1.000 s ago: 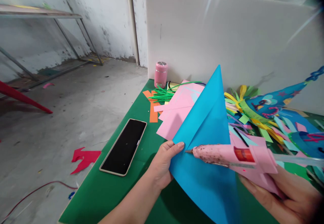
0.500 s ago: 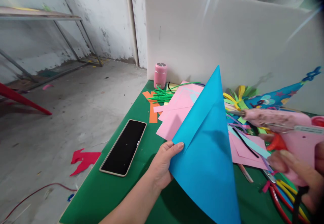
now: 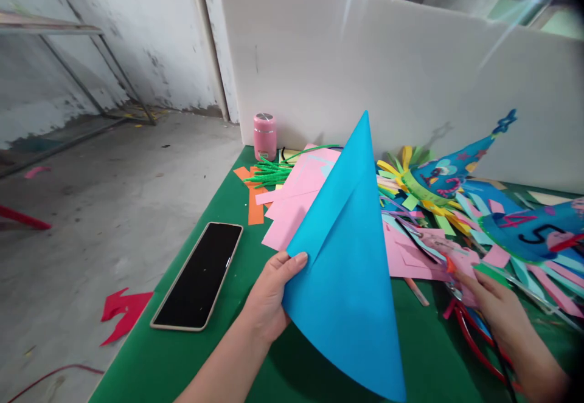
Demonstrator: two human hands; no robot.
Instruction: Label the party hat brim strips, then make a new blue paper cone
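Cone of thin blue card (image 3: 347, 269) pinched at overlap seam, right of left hand (image 3: 269, 296) thumb | looks light, springy, easily creased; best gripped at seam | right hand (image 3: 495, 309) fingers over pink plastic glue gun (image 3: 433, 248), grip unclear

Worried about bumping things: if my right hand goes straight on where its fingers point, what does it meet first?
Probably the pink glue gun, lying on the pink paper just ahead of the right hand; they may be touching, depth is unclear.

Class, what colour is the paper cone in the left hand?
The paper cone is plain bright blue, clearest in the head view.
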